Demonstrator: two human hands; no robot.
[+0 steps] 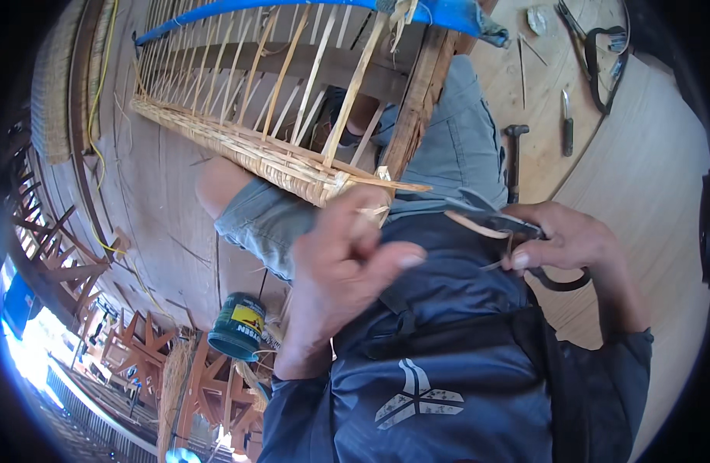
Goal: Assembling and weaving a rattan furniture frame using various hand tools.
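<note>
Remotely, I view the right hand (571, 239) grasping dark-handled shears (523, 227) right of centre, and the blurred left hand (341, 248), whose curled fingers' hold I cannot tell, beside the woven frame (266, 157) at upper left.

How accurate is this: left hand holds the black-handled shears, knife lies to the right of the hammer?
Wrong hand: the head view shows the right hand holding the black-handled shears. The knife does lie to the right of the hammer.
</note>
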